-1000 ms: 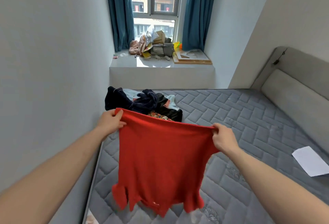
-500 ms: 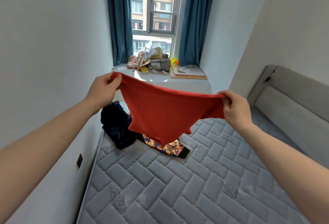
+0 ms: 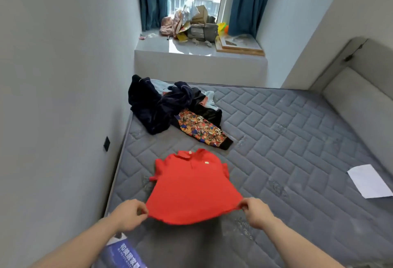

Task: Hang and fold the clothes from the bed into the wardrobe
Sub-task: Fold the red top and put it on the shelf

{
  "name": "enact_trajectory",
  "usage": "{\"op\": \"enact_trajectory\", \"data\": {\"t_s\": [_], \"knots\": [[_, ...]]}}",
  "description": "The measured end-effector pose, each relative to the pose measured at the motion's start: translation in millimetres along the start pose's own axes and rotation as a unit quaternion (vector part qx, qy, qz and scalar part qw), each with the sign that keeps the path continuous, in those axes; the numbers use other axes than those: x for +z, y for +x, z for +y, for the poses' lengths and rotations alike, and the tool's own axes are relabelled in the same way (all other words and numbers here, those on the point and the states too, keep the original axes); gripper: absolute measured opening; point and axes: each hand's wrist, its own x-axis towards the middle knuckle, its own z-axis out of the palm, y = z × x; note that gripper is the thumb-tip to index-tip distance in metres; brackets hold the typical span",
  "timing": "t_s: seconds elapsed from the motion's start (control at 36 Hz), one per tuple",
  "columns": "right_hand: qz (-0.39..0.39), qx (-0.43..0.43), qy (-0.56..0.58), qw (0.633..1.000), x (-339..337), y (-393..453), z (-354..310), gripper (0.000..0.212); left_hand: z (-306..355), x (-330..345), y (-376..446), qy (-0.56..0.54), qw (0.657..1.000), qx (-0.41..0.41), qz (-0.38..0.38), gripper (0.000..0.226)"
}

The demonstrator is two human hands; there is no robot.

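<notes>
I saw the grey quilted mattress (image 3: 287, 140) filling most of the view, with a pale padded headboard (image 3: 359, 101) along its right side and a plain wall on the left. At the far end a window ledge (image 3: 191, 48) carried a heap of bags and boxes between two blue curtains.

The pile of clothes (image 3: 170, 108) lay at the far left of the mattress: a dark navy velvety garment, something pale blue under it, and a black piece with a sleeve in a busy orange, yellow and blue print stretched toward the middle.

The red polo shirt (image 3: 191, 182) was spread front-up on the near left part of the mattress, collar pointing away from me, short sleeves out to each side. It looked bright red and plain, with a buttoned placket and a small pale patch on the chest; any writing on that patch was too small for me to read. Its near hem was lifted slightly off the mattress.

My left hand (image 3: 127, 214) pinched the hem's left corner with curled fingers, and my right hand (image 3: 255, 212) pinched the right corner likewise.

A white sheet of paper (image 3: 370, 180) lay at the right edge. A blue package (image 3: 125, 255) at the near left bore white characters I could not make out clearly.
</notes>
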Motion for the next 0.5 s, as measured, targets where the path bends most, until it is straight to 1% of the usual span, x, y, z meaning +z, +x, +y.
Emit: {"op": "enact_trajectory", "data": {"t_s": [0.06,0.08,0.14,0.17,0.19,0.28,0.36,0.44,0.5], "knots": [[-0.091,0.015,0.016,0.996,31.2,-9.3,0.7,0.026,-14.4,29.3,-3.6,0.039,0.996,-0.040,-0.075,0.024],[-0.123,0.020,0.021,0.992,42.8,-14.3,0.2,0.027,-20.3,40.5,-5.4,0.040,0.992,-0.056,-0.108,0.025],[-0.162,0.027,0.031,0.986,57.1,-21.9,-1.5,0.029,-27.9,53.6,-6.8,0.027,0.986,-0.073,-0.149,0.024],[-0.170,0.031,0.037,0.984,59.8,-24.3,-2.2,0.030,-29.7,55.4,-6.9,0.023,0.985,-0.076,-0.153,0.020],[-0.174,0.035,0.045,0.983,60.5,-25.1,-2.5,0.031,-31.3,55.0,-5.6,0.020,0.986,-0.078,-0.146,0.017],[-0.165,0.049,0.061,0.983,54.4,-22.7,-2.9,0.031,-30.3,44.0,1.1,0.010,0.991,-0.089,-0.096,0.016],[-0.134,0.059,0.069,0.987,42.0,-13.6,-2.4,0.031,-25.4,28.1,10.9,0.002,0.994,-0.095,-0.050,0.002],[-0.109,0.069,0.082,0.988,30.9,0.3,-0.5,0.030,-18.9,16.5,28.0,-0.025,0.994,-0.103,-0.024,0.004],[-0.100,0.074,0.092,0.988,25.5,12.3,0.4,0.029,-15.2,11.2,42.5,-0.022,0.995,-0.095,-0.018,0.010]]}}
